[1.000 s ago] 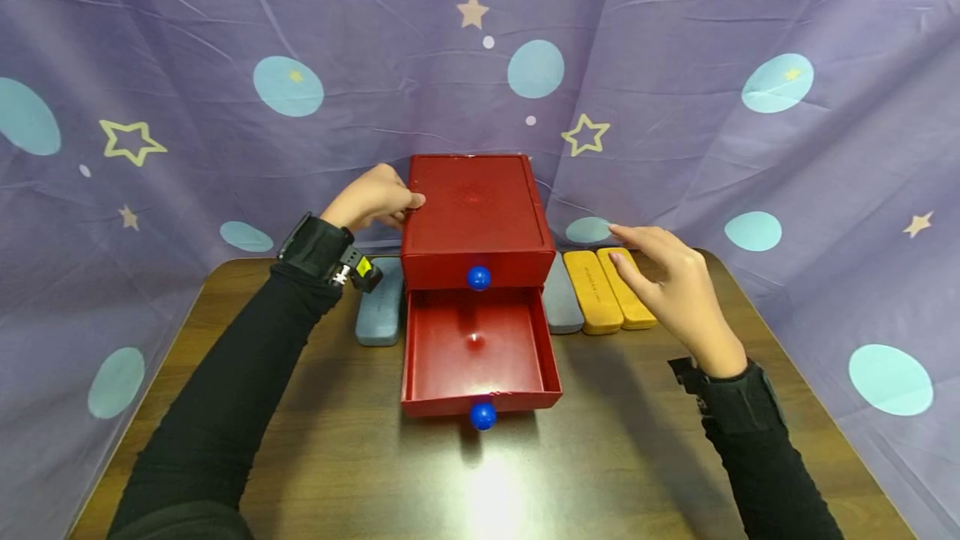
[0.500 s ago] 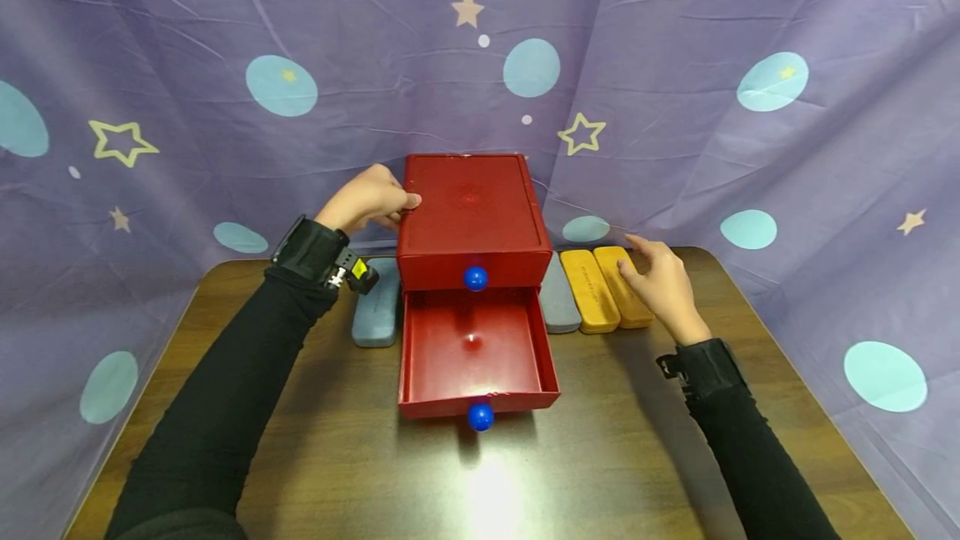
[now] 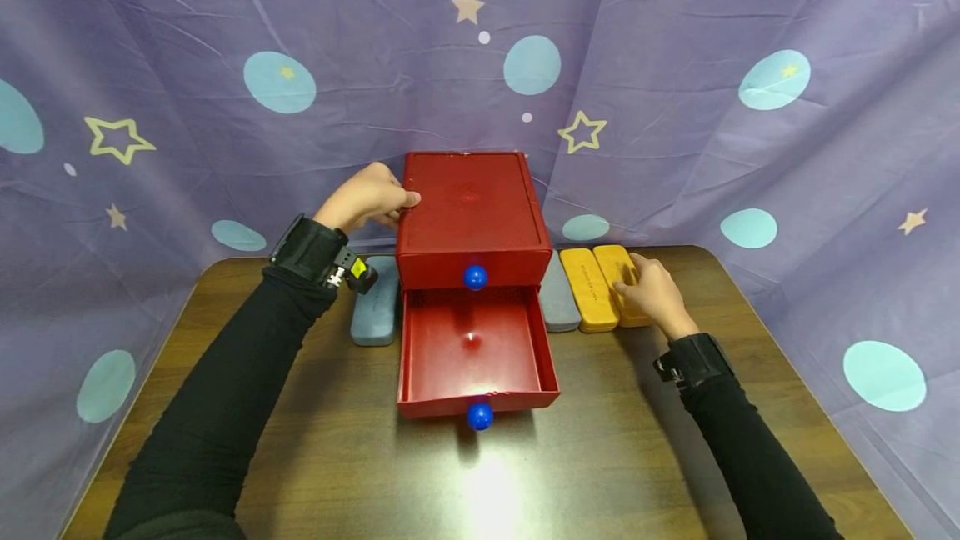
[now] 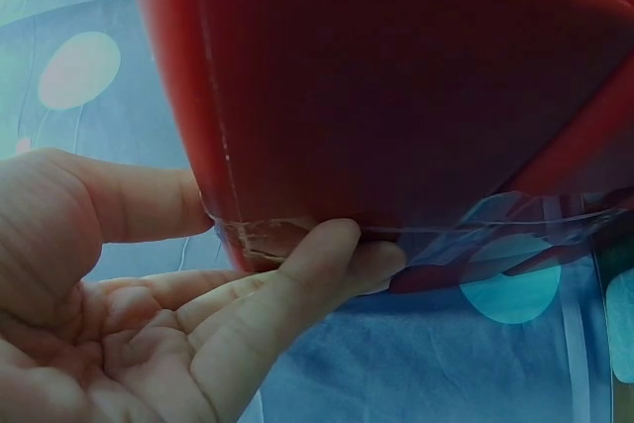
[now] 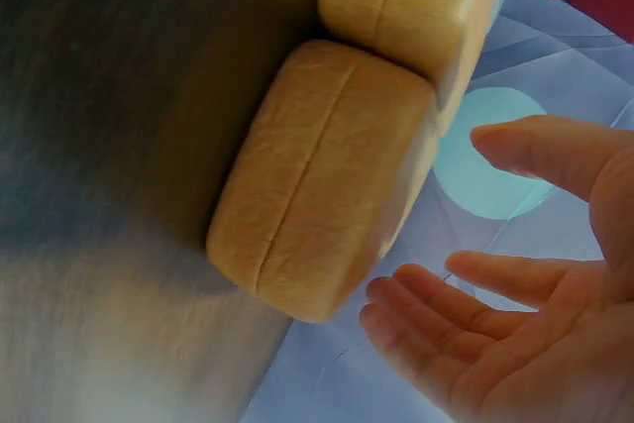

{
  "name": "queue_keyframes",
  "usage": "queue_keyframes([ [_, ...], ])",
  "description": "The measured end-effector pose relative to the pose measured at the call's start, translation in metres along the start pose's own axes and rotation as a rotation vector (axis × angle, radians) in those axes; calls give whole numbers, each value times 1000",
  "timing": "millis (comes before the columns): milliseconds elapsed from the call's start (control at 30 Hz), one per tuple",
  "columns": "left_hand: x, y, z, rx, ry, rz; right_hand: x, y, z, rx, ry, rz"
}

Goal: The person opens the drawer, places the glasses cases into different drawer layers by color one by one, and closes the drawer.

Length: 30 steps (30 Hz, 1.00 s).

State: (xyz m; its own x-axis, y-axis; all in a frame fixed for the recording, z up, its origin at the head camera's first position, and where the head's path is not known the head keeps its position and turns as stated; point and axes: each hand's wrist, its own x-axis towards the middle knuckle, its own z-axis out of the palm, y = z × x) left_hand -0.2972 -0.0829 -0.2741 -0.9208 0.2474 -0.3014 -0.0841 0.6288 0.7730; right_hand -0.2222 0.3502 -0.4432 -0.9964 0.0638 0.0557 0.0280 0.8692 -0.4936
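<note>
From the head view, you are steadying the red drawer box [image 3: 471, 215] with your left hand [image 3: 366, 197] at its far left edge, its lower drawer [image 3: 475, 352] standing pulled out, while your right hand [image 3: 651, 290] is reaching onto the right-hand yellow case [image 3: 622, 283], right of the box. The step looks like picking up that case; next it calls for closing your fingers around it.

At the left wrist, your thumb and fingertips [image 4: 317, 250] are pressing the box's [image 4: 396, 96] wall.

At the right wrist, your fingers [image 5: 466, 329] are hanging spread and relaxed just beside the case's [image 5: 322, 180] end, gripping nothing.
</note>
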Motion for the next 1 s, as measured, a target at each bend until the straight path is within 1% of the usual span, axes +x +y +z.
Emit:
queue_keyframes([
  [167,-1,0,0,-3,0,-6,3,5,4,-37,-29,24],
  [333,-2,2,-1,-2,-3,-17,3,6,5,-40,-55,59],
  [533,-2,2,-1,3,0,-12,4,4,6,-43,-75,96],
  [667,-4,3,-1,-4,-9,-3,4,2,7,-49,-75,107],
  [800,-5,3,-1,-8,-7,6,4,1,8,-51,-53,116],
  [900,-3,2,-1,-9,1,6,3,1,8,-63,-40,129],
  [1000,-1,0,-1,-9,2,4,4,1,9,-79,-46,151],
])
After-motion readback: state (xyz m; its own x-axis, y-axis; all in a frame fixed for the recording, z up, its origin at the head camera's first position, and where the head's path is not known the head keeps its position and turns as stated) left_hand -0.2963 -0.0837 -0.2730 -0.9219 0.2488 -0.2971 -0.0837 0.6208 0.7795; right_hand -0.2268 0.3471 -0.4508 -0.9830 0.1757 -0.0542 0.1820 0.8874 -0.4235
